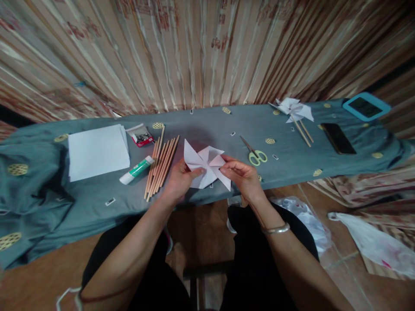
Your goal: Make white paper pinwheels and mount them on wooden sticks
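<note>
A white paper pinwheel [207, 166] is held between my two hands above the near edge of the cloth-covered table. My left hand [182, 178] grips its left side, the thumb pressed on the paper near the centre. Thumb and fingers of my right hand [239, 175] pinch its right blade. Something small and dark shows at the right fingertips, too small to name. Just left of my left hand lie several wooden sticks [162, 166]. Scissors with light green handles [256, 156] rest beyond my right hand, with the blades pointing away.
A paper stack [99, 151], a glue tube [136, 169] and an opened red box of small metal pieces [142, 137] lie on the left. Finished pinwheels on sticks [295, 111], a black phone [338, 138] and a blue-framed device [366, 106] are at right. A curtain [201, 56] hangs behind.
</note>
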`<state>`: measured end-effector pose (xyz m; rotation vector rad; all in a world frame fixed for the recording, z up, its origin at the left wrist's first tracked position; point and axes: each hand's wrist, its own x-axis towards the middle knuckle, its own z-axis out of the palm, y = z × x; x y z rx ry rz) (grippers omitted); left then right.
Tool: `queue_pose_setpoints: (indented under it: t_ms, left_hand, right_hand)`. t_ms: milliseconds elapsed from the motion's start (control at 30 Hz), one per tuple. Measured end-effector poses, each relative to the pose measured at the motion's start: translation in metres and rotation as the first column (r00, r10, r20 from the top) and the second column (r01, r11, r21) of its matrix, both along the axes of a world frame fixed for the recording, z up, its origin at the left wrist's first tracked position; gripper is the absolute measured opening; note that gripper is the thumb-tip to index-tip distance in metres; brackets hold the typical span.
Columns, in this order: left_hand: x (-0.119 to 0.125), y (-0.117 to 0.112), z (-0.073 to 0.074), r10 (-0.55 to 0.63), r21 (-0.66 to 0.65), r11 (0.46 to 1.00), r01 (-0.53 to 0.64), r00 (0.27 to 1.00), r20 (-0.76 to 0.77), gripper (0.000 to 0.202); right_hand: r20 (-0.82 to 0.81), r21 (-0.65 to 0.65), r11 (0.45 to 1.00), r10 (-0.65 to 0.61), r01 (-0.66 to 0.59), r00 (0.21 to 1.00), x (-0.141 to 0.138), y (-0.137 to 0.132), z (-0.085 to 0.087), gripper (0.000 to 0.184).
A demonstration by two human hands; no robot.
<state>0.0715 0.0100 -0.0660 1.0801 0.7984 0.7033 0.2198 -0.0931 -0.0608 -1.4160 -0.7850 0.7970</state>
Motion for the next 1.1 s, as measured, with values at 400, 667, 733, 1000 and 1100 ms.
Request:
queue_pose_setpoints:
  t_ms: [400, 667, 733, 1000, 1100]
  left_hand:
    - [-0.002, -0.007, 0.012, 0.079, 0.243, 0.968, -0.065, 0.996, -0.047, 0.060]
    - [-0.005, -0.015, 0.023, 0.059, 0.330, 0.944, -0.033, 0.996, -0.068, 0.059]
    - [-0.006, -0.016, 0.023, 0.053, 0.338, 0.941, -0.025, 0.996, -0.074, 0.059]
    - [-0.008, -0.017, 0.022, 0.059, 0.373, 0.927, -0.030, 0.996, -0.065, 0.061]
    - [-0.009, -0.017, 0.022, 0.058, 0.383, 0.923, -0.025, 0.996, -0.073, 0.062]
  right_hand:
    - [0.612, 0.096, 0.995, -0.069, 0.012, 0.788, -0.021, -0.012, 0.032, 0.009]
    - [0.815, 0.132, 0.991, -0.090, -0.033, 0.573, -0.024, -0.009, 0.025, 0.009]
    - [0.837, 0.146, 0.989, -0.106, -0.032, 0.536, -0.023, -0.009, 0.023, 0.009]
    - [0.857, 0.157, 0.986, -0.108, -0.056, 0.504, -0.022, -0.007, 0.022, 0.009]
    - [0.856, 0.150, 0.987, -0.104, -0.051, 0.507, -0.022, -0.007, 0.022, 0.009]
